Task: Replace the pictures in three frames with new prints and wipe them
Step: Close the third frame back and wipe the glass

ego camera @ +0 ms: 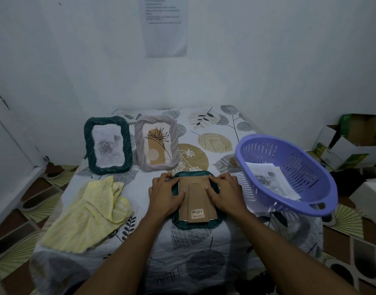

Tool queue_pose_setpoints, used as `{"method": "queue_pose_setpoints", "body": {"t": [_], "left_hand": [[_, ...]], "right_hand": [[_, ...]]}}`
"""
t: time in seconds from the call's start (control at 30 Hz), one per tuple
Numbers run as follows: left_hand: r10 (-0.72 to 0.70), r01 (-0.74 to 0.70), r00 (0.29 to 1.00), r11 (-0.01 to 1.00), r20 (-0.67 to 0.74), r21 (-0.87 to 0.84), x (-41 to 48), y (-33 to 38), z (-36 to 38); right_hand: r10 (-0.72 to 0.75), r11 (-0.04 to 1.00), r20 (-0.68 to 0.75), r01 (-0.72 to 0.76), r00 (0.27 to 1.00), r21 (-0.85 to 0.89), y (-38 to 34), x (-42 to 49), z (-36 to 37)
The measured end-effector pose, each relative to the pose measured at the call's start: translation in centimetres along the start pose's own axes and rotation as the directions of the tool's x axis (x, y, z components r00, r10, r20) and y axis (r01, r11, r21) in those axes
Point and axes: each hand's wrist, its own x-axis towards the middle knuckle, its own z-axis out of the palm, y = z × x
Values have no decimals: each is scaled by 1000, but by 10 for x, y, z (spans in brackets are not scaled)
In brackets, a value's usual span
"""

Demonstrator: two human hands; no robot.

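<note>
Now in hand: a dark green rope-edged picture frame (193,173) lies face down between the two hands, its brown cardboard backing board (195,180) and fold-out stand uppermost.
Left hand (165,194): lies flat on the frame's left side, fingers spread toward the far corner and thumb on the backing. It presses rather than grips.
Right hand (225,192): mirrors it on the right side, also flat and holding nothing.
Probably done: beyond and left of the left hand, a second dark green rope-edged frame (108,145) stands upright. Its grey rose picture resembles the basket's sheets, so it seems refitted.
Probably left: straight beyond the left hand stands a grey-lilac rope-edged frame (156,143) with a tan flower line drawing, likely its original insert.
Hidden: which print the face-down frame carries.
Wiping: a crumpled pale yellow cloth (89,211) lies left of the left hand, in neither hand. Whether any frame is wiped cannot be told.
Prints: right of the right hand, a purple slotted plastic basket (300,165) holds white sheets printed with grey roses (266,179).
Surface: a low table under a white leaf-patterned cover (204,248).
Room: white walls, with a printed paper notice (165,26) taped up far beyond the hands. Opened cardboard boxes (349,143) sit beyond the basket on a fan-patterned tiled floor (353,241).
</note>
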Motion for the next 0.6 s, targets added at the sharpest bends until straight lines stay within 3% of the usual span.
{"method": "queue_pose_setpoints", "body": {"t": [0.6], "left_hand": [[12, -12, 1000, 1000, 0, 1, -1, 1, 0]], "right_hand": [[-27, 995, 35, 31, 999, -99, -3, -2, -5]]}}
